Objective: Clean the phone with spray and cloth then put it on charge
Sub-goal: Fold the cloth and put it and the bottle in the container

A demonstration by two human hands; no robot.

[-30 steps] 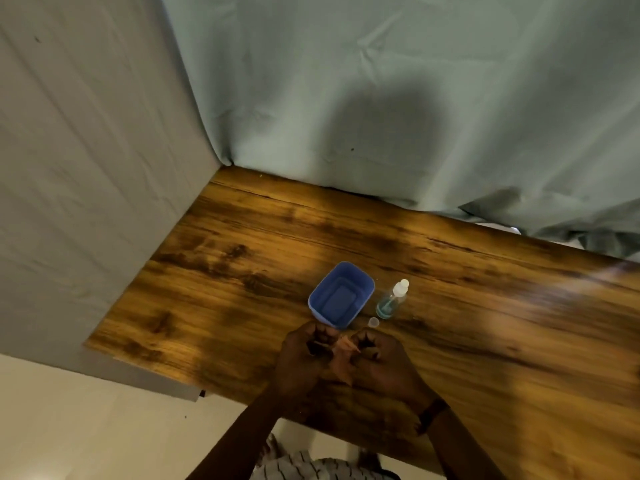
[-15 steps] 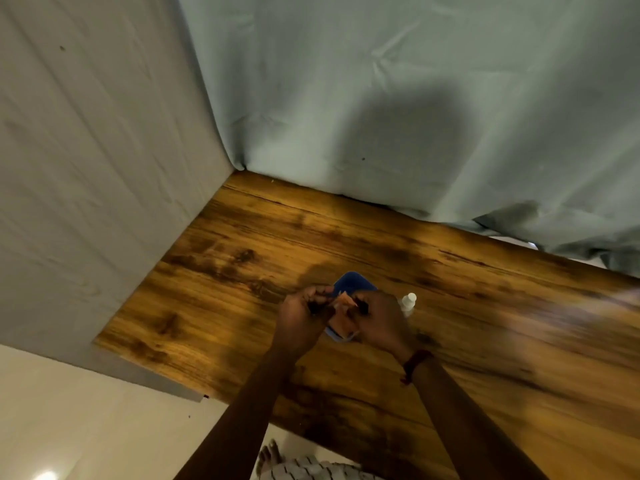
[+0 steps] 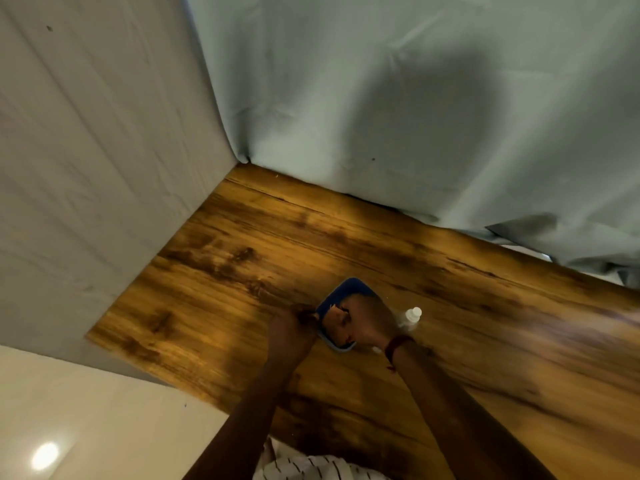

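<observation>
A small brownish-orange cloth (image 3: 336,322) is bunched over the blue plastic tub (image 3: 351,287) on the wooden table (image 3: 242,271), and my right hand (image 3: 369,322) grips it from above. My left hand (image 3: 292,329) is at the tub's left rim with its fingers curled; blur hides whether they hold anything. A small clear spray bottle (image 3: 412,315) with a white top stands just right of my right hand. No phone or charger is in view.
A grey-green curtain (image 3: 415,116) hangs along the table's far edge. A pale wall (image 3: 86,168) meets the table's left side. The table's near-left edge drops to a light floor (image 3: 86,427).
Both hands moved forward from the table's near side to the blue tub, carrying the cloth. My left hand has drawn apart from the right, which now holds the cloth over the tub.
</observation>
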